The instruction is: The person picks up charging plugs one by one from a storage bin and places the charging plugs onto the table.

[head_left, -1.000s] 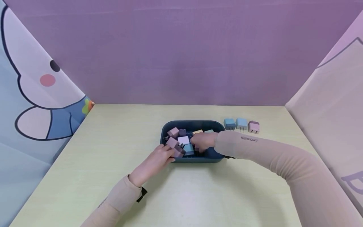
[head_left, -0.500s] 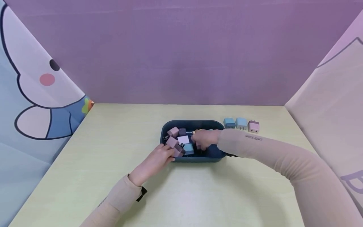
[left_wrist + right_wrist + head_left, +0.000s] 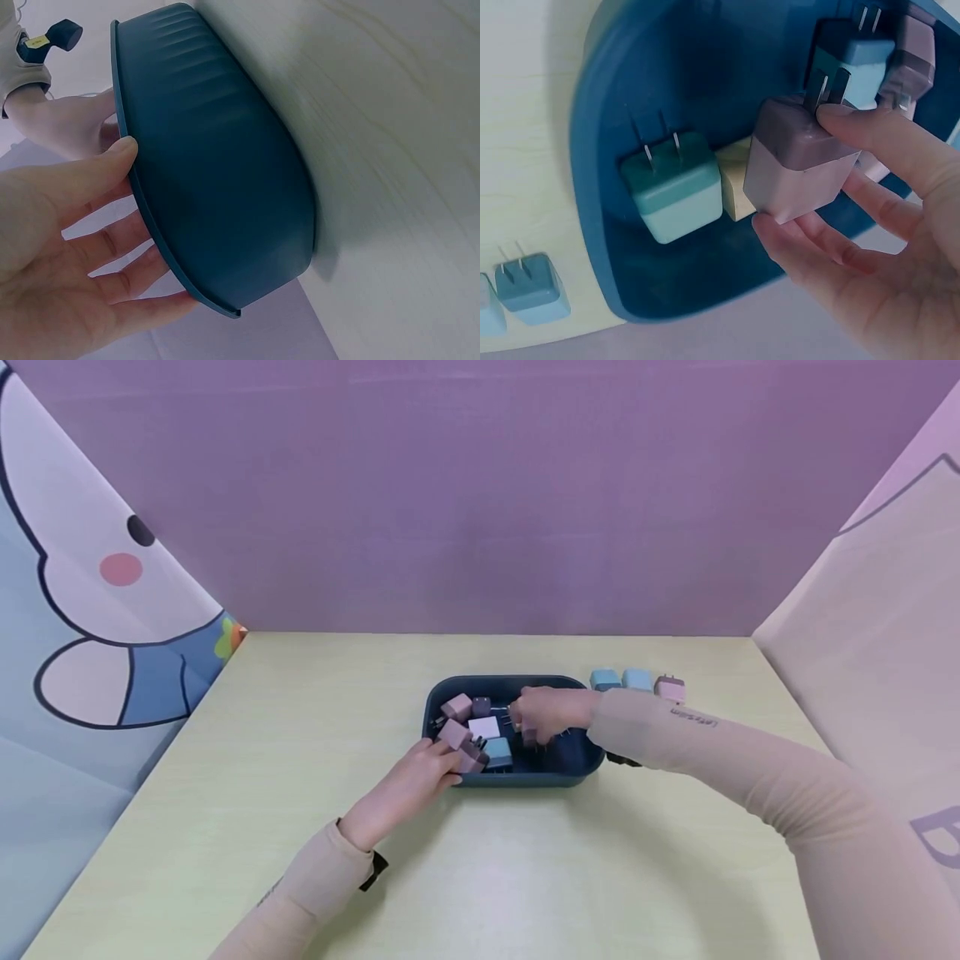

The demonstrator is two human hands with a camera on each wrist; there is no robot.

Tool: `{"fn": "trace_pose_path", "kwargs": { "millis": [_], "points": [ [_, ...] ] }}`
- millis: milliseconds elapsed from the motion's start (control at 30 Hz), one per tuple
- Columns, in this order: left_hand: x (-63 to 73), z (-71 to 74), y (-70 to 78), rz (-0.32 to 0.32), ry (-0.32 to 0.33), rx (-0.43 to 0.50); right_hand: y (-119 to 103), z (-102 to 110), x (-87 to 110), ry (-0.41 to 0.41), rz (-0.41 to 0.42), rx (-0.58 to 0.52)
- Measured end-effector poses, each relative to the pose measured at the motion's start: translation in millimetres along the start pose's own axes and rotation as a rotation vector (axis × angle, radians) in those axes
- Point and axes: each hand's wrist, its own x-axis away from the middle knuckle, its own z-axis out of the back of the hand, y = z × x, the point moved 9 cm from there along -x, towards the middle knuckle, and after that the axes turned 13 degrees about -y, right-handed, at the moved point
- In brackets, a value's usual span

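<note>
A dark blue plastic bin (image 3: 517, 781) on the table holds several plug chargers. At its front left corner my left hand (image 3: 411, 783) grips the rim, the thumb outside on the bin wall (image 3: 217, 165) and the fingers over the edge. My right hand (image 3: 553, 712) is inside the bin and pinches a pink-and-mauve charger (image 3: 799, 176) between thumb and fingers, prongs up. Near it in the right wrist view lie a green charger (image 3: 673, 187), a yellow one (image 3: 736, 180), partly hidden, and a blue one (image 3: 853, 67). A white charger (image 3: 483, 728) lies left of the right hand.
Behind the right sleeve, on the table right of the bin, stand a two-tone blue charger (image 3: 605, 679), a light blue charger (image 3: 637, 679) and a pink one (image 3: 670, 687) in a row. A purple wall (image 3: 480, 510) rises behind the table.
My right hand, with the pink-and-mauve charger, has shifted right and slightly back inside the bin. The left hand keeps its place on the rim.
</note>
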Motion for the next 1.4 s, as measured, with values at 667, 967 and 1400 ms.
{"fn": "trace_pose_path", "kwargs": {
  "millis": [667, 967, 1400],
  "points": [
    [0.0, -1.2, -1.0, 0.004, -0.016, 0.002, 12, 22, 27.5, 0.102, 0.075, 0.028],
    [-0.2, -2.1, -0.7, -0.002, -0.011, 0.001, 29, 28, 42.8, 0.140, 0.034, -0.036],
    [0.8, -2.1, -1.3, 0.006, -0.014, -0.009, 53, 33, 66.4, 0.195, -0.008, -0.078]
  ]
}}
